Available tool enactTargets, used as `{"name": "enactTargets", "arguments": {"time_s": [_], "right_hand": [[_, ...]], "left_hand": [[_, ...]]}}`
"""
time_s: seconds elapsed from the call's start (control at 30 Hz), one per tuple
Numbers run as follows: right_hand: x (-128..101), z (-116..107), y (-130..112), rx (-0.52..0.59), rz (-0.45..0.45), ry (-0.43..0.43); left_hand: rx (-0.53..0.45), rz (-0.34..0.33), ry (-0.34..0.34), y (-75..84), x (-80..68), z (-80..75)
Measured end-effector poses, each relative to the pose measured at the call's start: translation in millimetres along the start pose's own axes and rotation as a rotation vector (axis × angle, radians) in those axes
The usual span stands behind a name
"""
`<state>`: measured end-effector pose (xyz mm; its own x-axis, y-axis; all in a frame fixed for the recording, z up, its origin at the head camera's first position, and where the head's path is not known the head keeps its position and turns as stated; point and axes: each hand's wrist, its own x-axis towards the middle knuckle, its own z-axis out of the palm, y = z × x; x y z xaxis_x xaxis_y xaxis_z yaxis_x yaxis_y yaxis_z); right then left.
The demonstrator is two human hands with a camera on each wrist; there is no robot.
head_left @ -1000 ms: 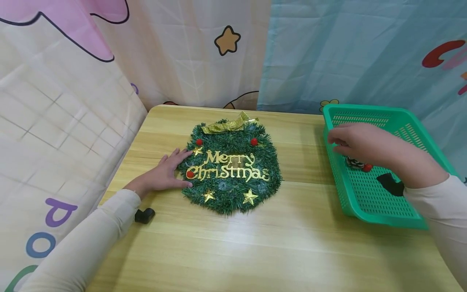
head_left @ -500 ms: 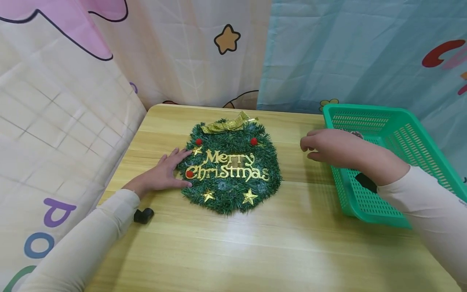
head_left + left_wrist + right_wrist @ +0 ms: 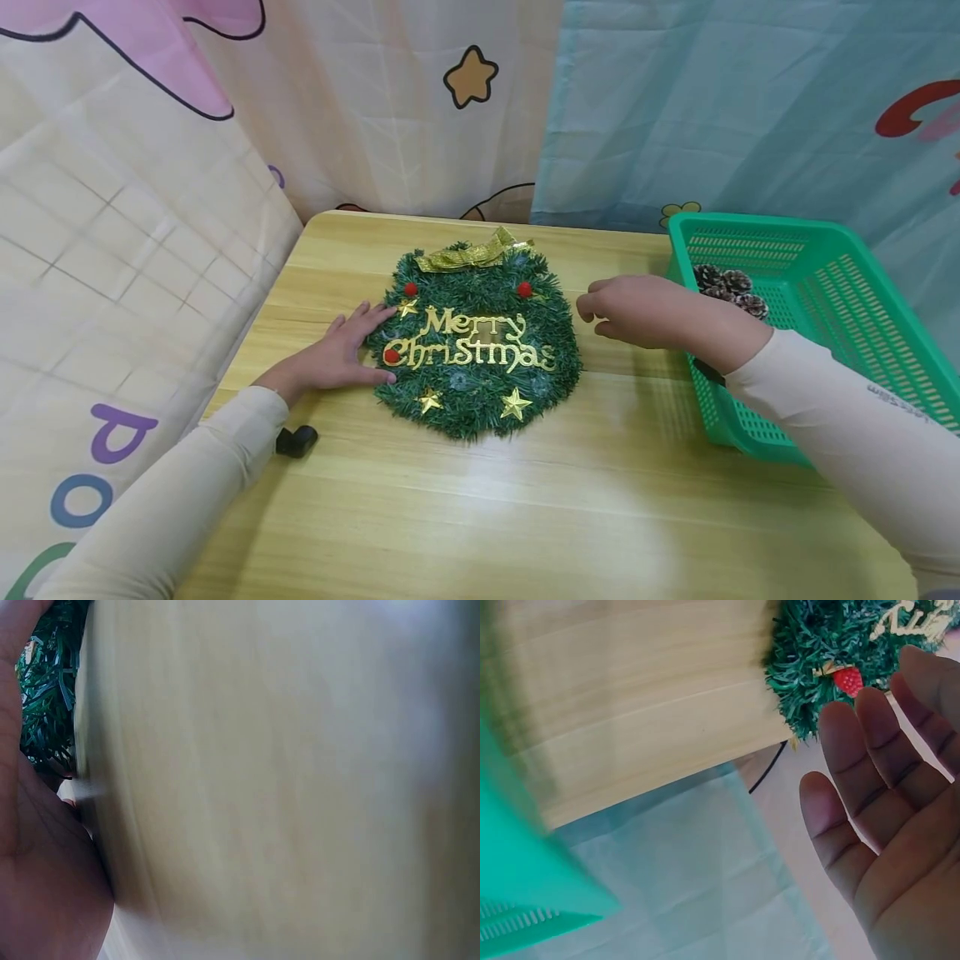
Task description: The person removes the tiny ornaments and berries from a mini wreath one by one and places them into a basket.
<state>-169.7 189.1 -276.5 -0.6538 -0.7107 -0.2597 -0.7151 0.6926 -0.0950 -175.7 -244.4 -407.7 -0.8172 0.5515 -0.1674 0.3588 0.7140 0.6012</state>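
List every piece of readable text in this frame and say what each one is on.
"Merry Christmas": gold letters across the middle of the green wreath; its end also shows in the right wrist view.
Large coloured letters on the left curtain: cut off by the frame, no whole word reads.
Red letter shapes on the blue curtain: cut off, not readable.
Small grey print on the right sleeve: too small to read.

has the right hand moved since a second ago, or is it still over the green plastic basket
Yes. The right hand has moved leftward out of the green plastic basket and now hangs over the table, just right of the green tinsel wreath.
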Motion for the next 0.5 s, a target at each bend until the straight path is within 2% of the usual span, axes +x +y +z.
{"name": "enactTargets", "arguments": {"time_s": [0.2, 0.5], "right_hand": [[20.0, 4.2, 7.2, 0.013, -0.027, 0.031], [47.1, 9.2, 19.2, 0.086, -0.009, 0.001]], "left_hand": [[0.008, 0.005, 0.004, -0.5, 1.5, 0.3], [0.002, -0.004, -0.004, -1.4, 2.3, 0.5]]}}
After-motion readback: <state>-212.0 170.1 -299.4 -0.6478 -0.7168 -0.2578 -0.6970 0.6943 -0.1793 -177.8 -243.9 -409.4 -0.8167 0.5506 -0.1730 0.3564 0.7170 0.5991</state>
